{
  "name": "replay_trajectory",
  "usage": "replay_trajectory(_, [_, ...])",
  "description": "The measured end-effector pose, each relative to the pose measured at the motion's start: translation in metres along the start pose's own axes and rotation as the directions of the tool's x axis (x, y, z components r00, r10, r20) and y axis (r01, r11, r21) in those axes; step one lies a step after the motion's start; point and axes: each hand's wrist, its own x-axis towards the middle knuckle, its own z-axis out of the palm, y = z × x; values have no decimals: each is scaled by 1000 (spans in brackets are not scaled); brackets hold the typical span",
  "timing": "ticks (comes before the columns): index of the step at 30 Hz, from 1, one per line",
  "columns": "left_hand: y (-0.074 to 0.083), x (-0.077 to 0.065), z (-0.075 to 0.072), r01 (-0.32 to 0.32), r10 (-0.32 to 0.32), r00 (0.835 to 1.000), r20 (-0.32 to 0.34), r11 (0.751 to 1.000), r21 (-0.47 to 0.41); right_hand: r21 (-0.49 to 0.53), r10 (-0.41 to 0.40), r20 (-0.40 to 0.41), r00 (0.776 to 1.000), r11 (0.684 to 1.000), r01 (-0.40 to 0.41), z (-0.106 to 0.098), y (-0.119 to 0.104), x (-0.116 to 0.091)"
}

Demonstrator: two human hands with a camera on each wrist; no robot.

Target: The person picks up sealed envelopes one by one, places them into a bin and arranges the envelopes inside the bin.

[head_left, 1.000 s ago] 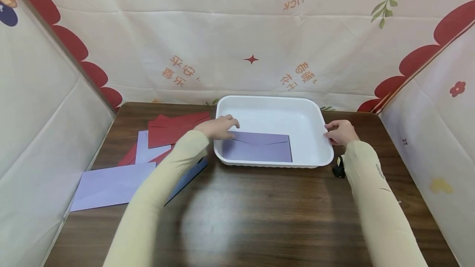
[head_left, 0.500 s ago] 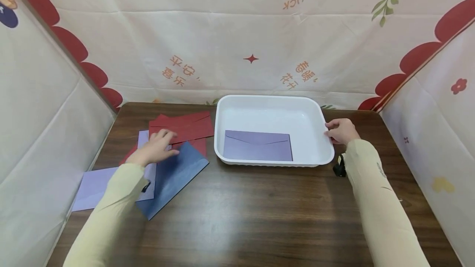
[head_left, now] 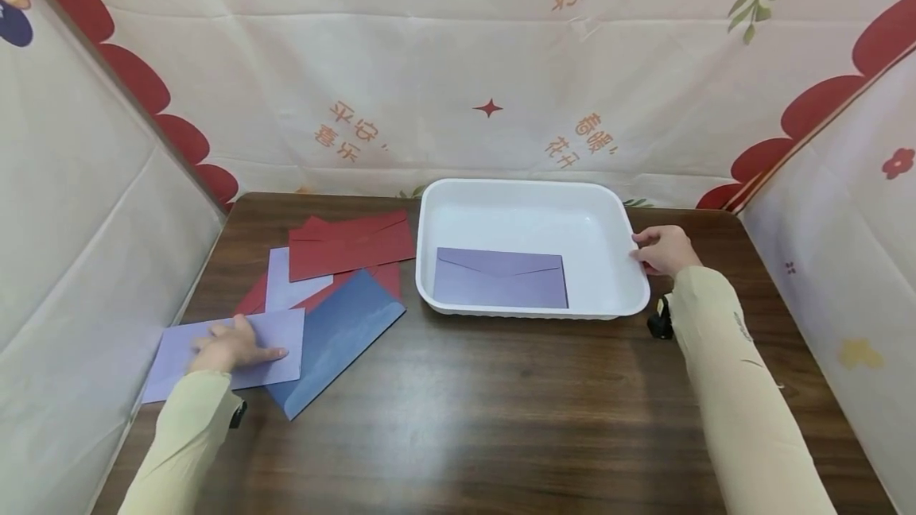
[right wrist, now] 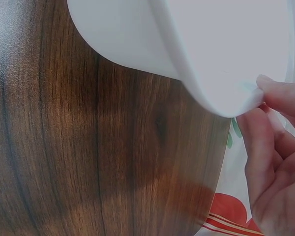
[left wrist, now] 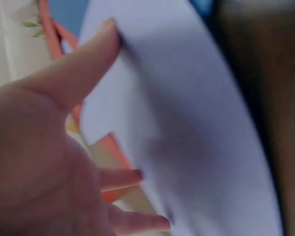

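At the left of the head view my left hand (head_left: 227,346) lies over a lavender envelope (head_left: 277,327) with its fingers spread. In the left wrist view the thumb and fingertips touch the same envelope (left wrist: 187,128), fairly straight. My right hand (head_left: 665,251) pinches the right rim of a white plastic tray (head_left: 529,217); in the right wrist view, thumb and index finger are on either side of the rim (right wrist: 223,105). Inside the tray, along its near side, rests a purple envelope (head_left: 501,283) with its flap line showing.
Beside the left hand lies a blue envelope (head_left: 343,340), partly under the lavender one. Behind are a red envelope (head_left: 351,245) and another lavender envelope (head_left: 277,280), overlapping more red paper. Printed cloth walls (head_left: 429,78) enclose the wooden table (head_left: 501,420) at the back and sides.
My left hand has moved from the tray's left side, leftward and nearer, down onto the lavender envelope. The right hand keeps its pinch on the tray rim.
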Motion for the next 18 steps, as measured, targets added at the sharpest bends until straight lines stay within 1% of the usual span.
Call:
replay_trajectory(1, [0,1,1,13,-13,1000,8,1000,2,1,0,0,1000,1000,0,0,0,0])
replay_trajectory(2, [0,3,2,7,-7,1000,7,1000,2,1,1,-1,1000,1000,-1,-1,0,-1])
replay_trajectory(4, [1,4,4,-36,36,999,-15,999,13,1,3,-2,1000,1000,-3,-1,0,-2])
replay_trajectory(6, [2,6,6,-101,102,994,-46,995,18,0,2,-2,1000,1000,-2,0,0,-2])
replay_trajectory(9, [5,10,8,-207,208,975,-74,978,20,0,2,-10,1000,1000,-2,0,0,-3])
replay_trajectory(12, [9,14,9,-296,297,951,-90,955,19,4,1,-6,1000,1000,-1,1,0,-3])
replay_trajectory(14, [12,18,9,-336,336,937,-96,942,19,6,3,-5,1000,1000,-3,0,0,-2])
replay_trajectory(18, [19,24,9,-391,394,912,-110,919,50,10,-2,-6,1000,1000,2,-1,2,0])
